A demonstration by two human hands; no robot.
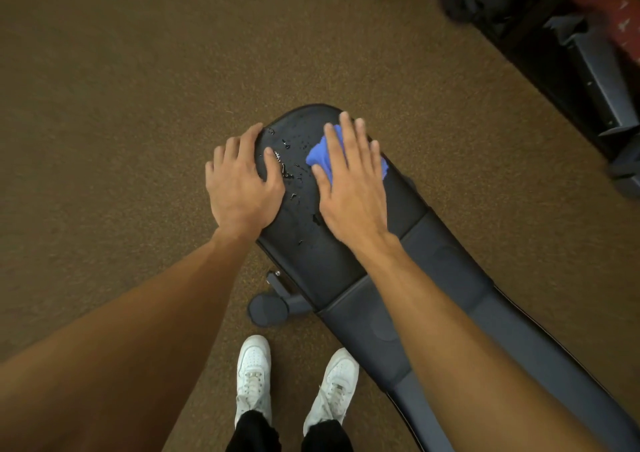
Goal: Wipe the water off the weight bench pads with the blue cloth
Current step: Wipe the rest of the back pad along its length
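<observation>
Blue cloth [322, 155] lies bunched on end pad [304, 216] of weight bench, pinned under right hand [349, 181]; grip flat, fingers spread, pressing not pinching, likely for max wiping contact. Left hand [239, 181] open, braces pad edge, holds nothing. Water droplets [287, 171] lie betw. hands.

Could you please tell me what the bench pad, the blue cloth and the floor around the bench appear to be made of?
The bench pad looks like black vinyl or faux leather: smooth, slightly glossy, with water beading on top rather than soaking in. The blue cloth, pressed flat under the right hand, seems a soft, matte, bunched fabric, possibly microfibre. The floor appears to be brown short-pile carpet, judging by its speckled, grainy texture.
</observation>
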